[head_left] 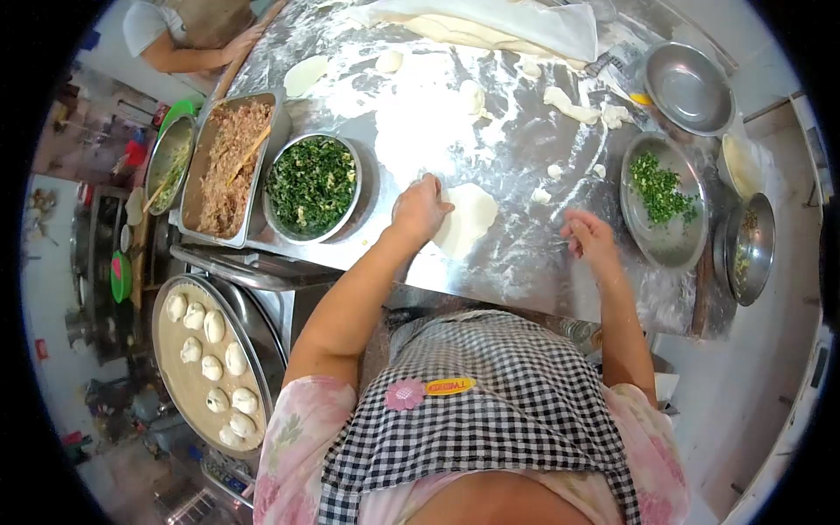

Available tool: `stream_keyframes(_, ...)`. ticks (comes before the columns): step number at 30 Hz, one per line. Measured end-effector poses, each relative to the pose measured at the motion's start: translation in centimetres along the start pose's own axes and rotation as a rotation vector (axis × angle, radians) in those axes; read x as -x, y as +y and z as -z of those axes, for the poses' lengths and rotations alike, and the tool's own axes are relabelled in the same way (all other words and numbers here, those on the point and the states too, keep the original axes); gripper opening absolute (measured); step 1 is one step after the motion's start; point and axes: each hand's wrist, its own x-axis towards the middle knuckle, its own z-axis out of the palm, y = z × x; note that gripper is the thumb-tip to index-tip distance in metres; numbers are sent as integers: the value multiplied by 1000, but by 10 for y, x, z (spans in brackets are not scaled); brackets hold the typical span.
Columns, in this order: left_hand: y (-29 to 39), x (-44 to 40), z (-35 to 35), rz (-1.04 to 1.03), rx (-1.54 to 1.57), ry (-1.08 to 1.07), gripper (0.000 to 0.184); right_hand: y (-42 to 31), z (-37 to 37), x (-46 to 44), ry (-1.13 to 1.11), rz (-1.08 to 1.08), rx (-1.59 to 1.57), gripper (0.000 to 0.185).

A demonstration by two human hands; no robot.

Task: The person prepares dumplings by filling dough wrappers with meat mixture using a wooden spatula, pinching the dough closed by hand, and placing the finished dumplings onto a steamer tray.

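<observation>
The dough sheet lay flat on the floured metal table, just below and right of the frame's centre. The left hand was positioned at the sheet's left side, with its fingers curled inward and its thumb directed right, toward the upper left part of the sheet. The sheet extended to the right of and below this grip. Whether the fingers pinched the edge or only rested beside it could not be determined, as the back of the hand covered the contact area.

The sheet was an irregular oval. Its long axis ran obliquely, from the upper right to the lower left, and its lower end pointed toward the checkered apron at the bottom of the frame.

The right hand was located right of centre, well apart from the sheet. Its fingers were loosely bent and moderately spread, and no item was visible in them. The nearest container was the bowl of chopped green onion, to its upper right.

The bowl of chopped greens was situated left of the left hand. Adjacent to it, farther left, was the rectangular pan of minced filling. Small dough pieces lay between the sheet and the bowl of chopped green onion. The round tray at lower left carried filled dumplings. At upper left, another person's hand was at the table's wooden edge.
</observation>
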Motion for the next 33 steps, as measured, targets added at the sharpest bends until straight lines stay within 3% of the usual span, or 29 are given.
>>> stream_keyframes(3,0,-9,3,109,-25,-269,26,14,-3,-1,-174,100,37,27)
stream_keyframes(5,-3,-4,-7,47,-12,-157,24,4,-13,-5,-237,97,106,27)
stream_keyframes(9,15,9,-6,73,363,-122,17,-20,-32,-27,-255,89,69,29)
stream_keyframes(12,39,9,9,46,531,-139,14,-7,-41,-61,-102,196,111,29)
stream_keyframes(15,57,-11,22,-44,726,-106,14,-4,-44,-77,137,456,159,29)
stream_keyframes(19,69,-54,71,-238,746,-273,27,14,-37,-86,273,532,535,29)
stream_keyframes(21,39,-103,89,-293,455,-200,35,33,-37,-87,372,679,755,31)
stream_keyframes(22,26,-126,110,-184,389,-193,38,35,-38,-86,381,652,745,32)
stream_keyframes(26,-83,-233,158,-37,210,166,44,30,-44,-86,443,595,762,37)
stream_keyframes(29,-162,-293,197,90,45,205,48,13,-49,-82,438,507,802,40)
stream_keyframes(30,-185,-310,207,41,-205,222,51,8,-51,-82,431,465,810,41)
stream_keyframes(33,-274,-364,208,88,-317,190,61,6,-54,-84,436,465,846,41)
